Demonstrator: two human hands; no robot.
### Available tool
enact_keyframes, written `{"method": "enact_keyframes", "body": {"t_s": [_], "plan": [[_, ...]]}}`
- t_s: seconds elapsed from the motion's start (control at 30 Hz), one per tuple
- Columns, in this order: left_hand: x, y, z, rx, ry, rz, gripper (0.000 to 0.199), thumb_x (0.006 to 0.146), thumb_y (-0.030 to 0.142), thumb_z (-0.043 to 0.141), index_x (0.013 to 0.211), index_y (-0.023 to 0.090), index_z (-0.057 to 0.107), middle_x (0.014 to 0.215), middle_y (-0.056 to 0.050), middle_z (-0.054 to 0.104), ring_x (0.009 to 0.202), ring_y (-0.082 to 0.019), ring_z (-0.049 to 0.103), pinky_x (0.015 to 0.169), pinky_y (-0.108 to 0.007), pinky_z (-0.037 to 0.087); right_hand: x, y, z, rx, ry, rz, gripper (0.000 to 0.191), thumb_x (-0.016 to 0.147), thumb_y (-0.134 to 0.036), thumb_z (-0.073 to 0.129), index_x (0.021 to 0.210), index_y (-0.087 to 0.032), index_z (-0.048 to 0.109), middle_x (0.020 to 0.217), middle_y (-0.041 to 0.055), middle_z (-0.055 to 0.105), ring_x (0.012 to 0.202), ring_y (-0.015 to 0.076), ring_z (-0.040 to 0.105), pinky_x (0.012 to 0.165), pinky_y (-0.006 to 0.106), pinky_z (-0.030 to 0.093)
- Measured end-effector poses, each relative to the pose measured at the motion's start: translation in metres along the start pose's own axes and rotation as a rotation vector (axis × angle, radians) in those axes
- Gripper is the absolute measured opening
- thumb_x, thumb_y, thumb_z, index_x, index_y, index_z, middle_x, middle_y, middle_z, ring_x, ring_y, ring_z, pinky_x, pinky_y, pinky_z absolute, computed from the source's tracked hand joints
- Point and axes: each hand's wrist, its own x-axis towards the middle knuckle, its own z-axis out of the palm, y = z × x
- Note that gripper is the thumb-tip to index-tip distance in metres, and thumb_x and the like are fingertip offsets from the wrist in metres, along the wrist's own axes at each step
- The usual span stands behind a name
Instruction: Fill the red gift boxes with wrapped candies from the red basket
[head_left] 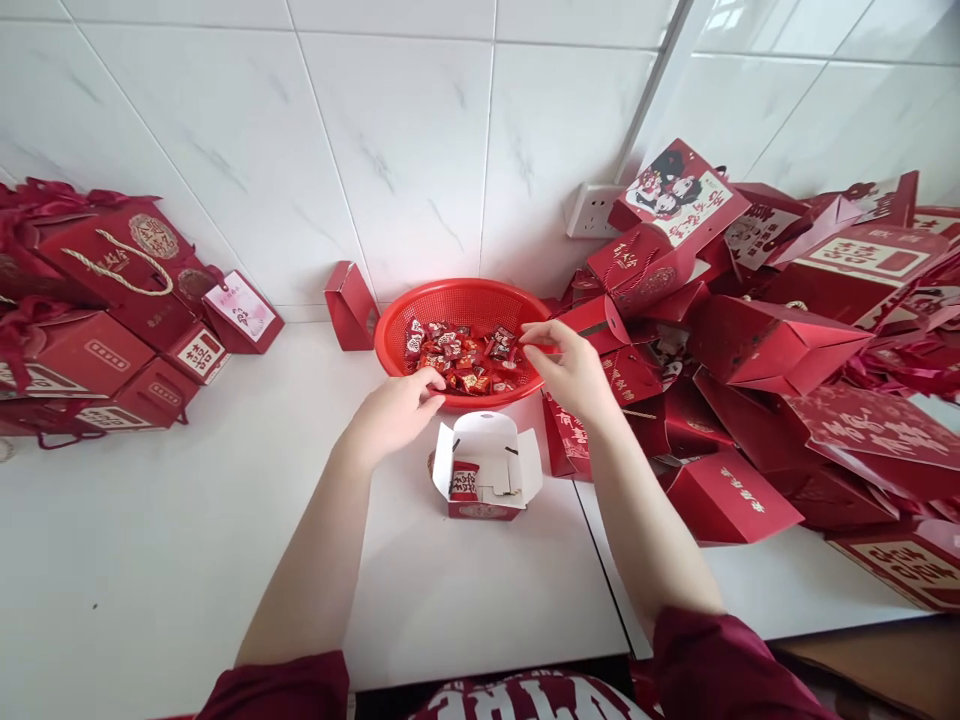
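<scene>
A red plastic basket [388, 350] holds many small wrapped candies [472, 380], mostly red. My left hand [397, 408] is at the basket's front left rim, its fingers curled toward the thumb; whatever may be in them is hidden. Over the right side of the basket is my right hand [571, 368], thumb and fingertips a little apart beside the candies. In front of the basket stands a small red gift box [484, 510] with its white-lined flaps spread. One red candy packet [464, 482] lies inside it at the left.
Folded red gift boxes [780, 340] are heaped at the right, close to my right forearm. More red boxes with ribbons [97, 340] are stacked at the left. A narrow red box [351, 308] stands against the tiled wall beside the basket. A socket [592, 210] is on the wall.
</scene>
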Motion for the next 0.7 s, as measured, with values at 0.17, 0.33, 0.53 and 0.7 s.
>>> {"method": "enact_keyframes", "body": {"t_s": [0.17, 0.33, 0.53, 0.7], "plan": [[0.004, -0.009, -0.002, -0.001, -0.050, -0.016, 0.039, 0.093, 0.027, 0.044, 0.124, 0.017, 0.067, 0.098, -0.008, 0.074, 0.092, -0.021, 0.069, 0.079, -0.029, 0.050, 0.053, -0.009, 0.035, -0.422, -0.481, 0.110, 0.025, 0.097, -0.017, 0.044, 0.120, -0.018, 0.055, 0.123, 0.0064, 0.065, 0.110, 0.0170, 0.062, 0.097, 0.030, 0.048], [0.004, -0.005, -0.002, 0.036, -0.029, -0.002, 0.039, 0.093, 0.022, 0.045, 0.122, 0.014, 0.069, 0.094, -0.009, 0.076, 0.089, -0.021, 0.070, 0.081, -0.030, 0.050, 0.113, 0.001, 0.089, -0.616, -0.805, 0.261, 0.028, 0.096, -0.034, 0.061, 0.117, -0.015, 0.062, 0.116, 0.0085, 0.064, 0.098, 0.0214, 0.065, 0.085, 0.040, 0.056], [0.002, -0.003, -0.005, 0.064, -0.026, 0.024, 0.038, 0.092, 0.019, 0.047, 0.120, 0.014, 0.071, 0.105, -0.010, 0.075, 0.088, -0.021, 0.070, 0.079, -0.029, 0.050, 0.136, 0.022, 0.129, -0.720, -0.957, 0.238, 0.032, 0.096, -0.035, 0.060, 0.122, -0.017, 0.060, 0.123, 0.0089, 0.061, 0.104, 0.0226, 0.063, 0.088, 0.042, 0.055], [-0.001, -0.002, -0.005, 0.089, -0.020, 0.016, 0.039, 0.092, 0.017, 0.045, 0.121, 0.017, 0.071, 0.096, -0.010, 0.076, 0.085, -0.023, 0.069, 0.076, -0.030, 0.049, 0.140, 0.039, 0.141, -0.771, -0.989, 0.196, 0.039, 0.095, -0.034, 0.062, 0.130, -0.017, 0.056, 0.131, 0.0106, 0.057, 0.111, 0.0249, 0.060, 0.091, 0.047, 0.053]]}}
